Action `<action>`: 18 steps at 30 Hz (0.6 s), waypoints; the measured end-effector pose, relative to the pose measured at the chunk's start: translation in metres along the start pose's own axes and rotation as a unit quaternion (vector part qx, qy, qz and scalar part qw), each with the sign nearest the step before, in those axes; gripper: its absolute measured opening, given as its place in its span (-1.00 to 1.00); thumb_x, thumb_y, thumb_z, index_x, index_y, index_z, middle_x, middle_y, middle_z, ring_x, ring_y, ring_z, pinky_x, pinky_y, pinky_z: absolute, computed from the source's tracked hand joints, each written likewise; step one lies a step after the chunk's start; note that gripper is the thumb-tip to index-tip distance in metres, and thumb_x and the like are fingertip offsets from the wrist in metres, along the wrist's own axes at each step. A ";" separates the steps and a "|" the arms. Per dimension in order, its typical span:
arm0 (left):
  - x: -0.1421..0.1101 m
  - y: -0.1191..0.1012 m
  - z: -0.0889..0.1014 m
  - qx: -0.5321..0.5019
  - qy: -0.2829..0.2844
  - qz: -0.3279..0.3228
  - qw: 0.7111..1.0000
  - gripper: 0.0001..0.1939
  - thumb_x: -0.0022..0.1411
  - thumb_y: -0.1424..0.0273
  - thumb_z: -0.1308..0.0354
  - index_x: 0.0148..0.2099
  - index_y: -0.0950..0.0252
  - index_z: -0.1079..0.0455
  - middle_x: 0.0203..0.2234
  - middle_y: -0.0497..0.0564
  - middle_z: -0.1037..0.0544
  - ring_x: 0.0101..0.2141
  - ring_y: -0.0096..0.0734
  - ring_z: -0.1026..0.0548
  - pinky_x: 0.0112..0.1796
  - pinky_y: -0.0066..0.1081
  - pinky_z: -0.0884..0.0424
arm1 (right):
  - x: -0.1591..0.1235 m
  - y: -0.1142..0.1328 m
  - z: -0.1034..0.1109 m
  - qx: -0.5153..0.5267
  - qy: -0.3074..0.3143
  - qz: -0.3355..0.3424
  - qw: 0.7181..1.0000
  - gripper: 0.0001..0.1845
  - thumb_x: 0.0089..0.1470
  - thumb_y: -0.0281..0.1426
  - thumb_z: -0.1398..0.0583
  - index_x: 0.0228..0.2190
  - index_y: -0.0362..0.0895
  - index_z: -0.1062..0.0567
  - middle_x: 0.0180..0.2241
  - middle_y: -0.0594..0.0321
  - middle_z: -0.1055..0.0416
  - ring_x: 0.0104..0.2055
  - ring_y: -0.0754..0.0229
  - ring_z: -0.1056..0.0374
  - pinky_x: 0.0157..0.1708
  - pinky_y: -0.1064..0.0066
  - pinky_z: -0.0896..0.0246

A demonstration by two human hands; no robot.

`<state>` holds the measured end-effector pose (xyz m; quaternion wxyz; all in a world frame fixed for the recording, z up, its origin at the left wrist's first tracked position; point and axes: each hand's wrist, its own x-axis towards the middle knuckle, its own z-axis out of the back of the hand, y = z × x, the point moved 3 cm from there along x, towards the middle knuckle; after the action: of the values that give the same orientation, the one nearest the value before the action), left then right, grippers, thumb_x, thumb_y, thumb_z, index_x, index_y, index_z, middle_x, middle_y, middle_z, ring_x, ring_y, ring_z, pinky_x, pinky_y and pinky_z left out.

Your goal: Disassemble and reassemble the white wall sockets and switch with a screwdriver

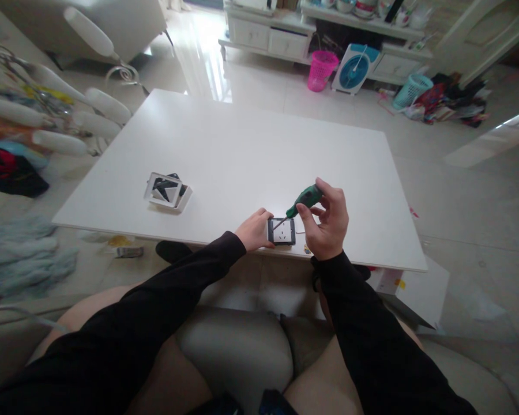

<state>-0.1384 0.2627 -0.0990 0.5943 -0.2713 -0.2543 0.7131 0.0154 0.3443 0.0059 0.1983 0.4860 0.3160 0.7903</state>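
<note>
A wall socket (284, 231) with a white face and dark frame lies near the front edge of the white table (242, 155). My left hand (256, 229) is closed on the socket's left side, with its fingers at the upper and lower corners. In my right hand (328, 222) is a screwdriver (305, 200) with a green and black handle, pinched between thumb and fingers. Its shaft slants down to the left, and the tip meets the left part of the socket. Just right of the socket, small yellowish bits (307, 249) lie at the table edge, too small to name.
White frames and dark plates (168, 191) are stacked on the table's left part. Beyond the table stand a pink basket (322, 70), a blue and white fan (355, 69) and a teal basket (412, 91). A lamp with white arms (108, 105) reaches near the left corner.
</note>
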 end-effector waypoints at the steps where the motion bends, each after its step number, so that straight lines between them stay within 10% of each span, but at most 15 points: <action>1: 0.000 0.000 0.001 -0.003 -0.002 -0.001 1.000 -0.21 -0.21 0.31 -0.60 0.08 0.30 -0.37 -0.02 0.11 -0.43 -0.02 -0.04 -0.50 0.07 -0.13 -0.47 | -0.001 0.000 0.000 0.003 0.004 -0.001 1.000 -0.41 0.22 -0.38 -0.26 0.24 0.14 -0.33 -0.05 0.20 -0.31 -0.15 0.18 -0.43 -0.39 0.38 -0.58; 18: -0.002 0.002 0.001 -0.016 -0.012 -0.002 1.000 -0.19 -0.22 0.28 -0.59 0.08 0.25 -0.35 -0.01 0.10 -0.40 -0.03 -0.01 -0.49 0.06 -0.04 -0.49 | -0.007 0.003 -0.007 -0.014 0.040 0.032 0.999 -0.41 0.24 -0.41 -0.24 0.25 0.13 -0.32 -0.05 0.18 -0.32 -0.11 0.15 -0.41 -0.35 0.32 -0.64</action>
<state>-0.1407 0.2601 -0.0993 0.5883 -0.2712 -0.2732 0.7111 0.0124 0.3356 0.0014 0.1669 0.4613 0.2965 0.8194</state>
